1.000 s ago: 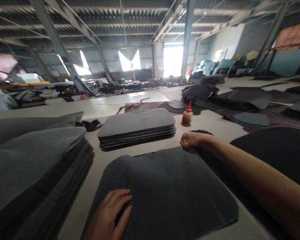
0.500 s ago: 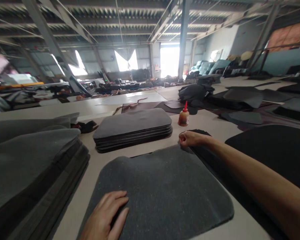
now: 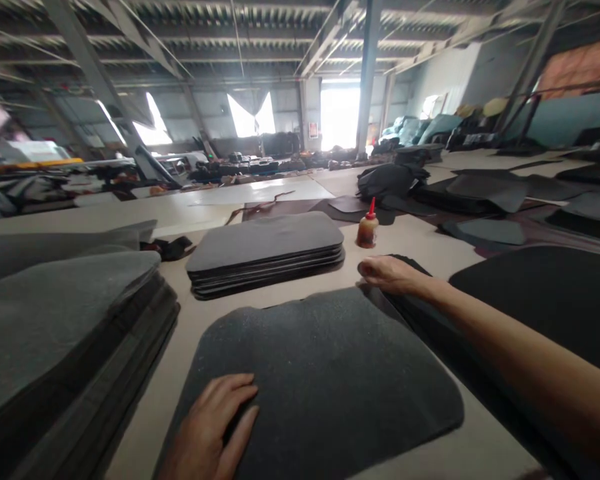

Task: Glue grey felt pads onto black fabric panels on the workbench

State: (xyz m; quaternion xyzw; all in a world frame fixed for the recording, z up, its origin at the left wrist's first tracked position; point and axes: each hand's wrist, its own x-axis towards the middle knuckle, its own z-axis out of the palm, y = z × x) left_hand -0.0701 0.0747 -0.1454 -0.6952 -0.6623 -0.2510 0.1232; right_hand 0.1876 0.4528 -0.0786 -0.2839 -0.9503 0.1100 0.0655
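Observation:
A dark grey sheet (image 3: 320,373) with rounded corners, like leather or backing board, lies flat in front of me. My left hand (image 3: 213,423) rests on its near left part, fingers stretched out and thumb apart. Beyond the sheet's far right corner is my right hand (image 3: 384,272), its fingers curled closed. What they hold, if anything, is hidden. Under that hand and forearm lies another dark piece (image 3: 415,317), partly covered by the arm. Just behind the right hand stands a glue-type bottle (image 3: 367,233) with a red pointed nozzle.
A neat stack of similar grey pieces (image 3: 270,243) sits behind the sheet. A taller pile of dark sheets (image 3: 75,320) fills the left side. On the right lies a large black piece (image 3: 545,300). More dark pieces and a black bundle (image 3: 390,183) are farther back on the table (image 3: 280,300).
My right hand has moved slightly off the sheet's far right corner, still closed. The far right corner and edge of the sheet show a little more. My left hand stays in about the same place.

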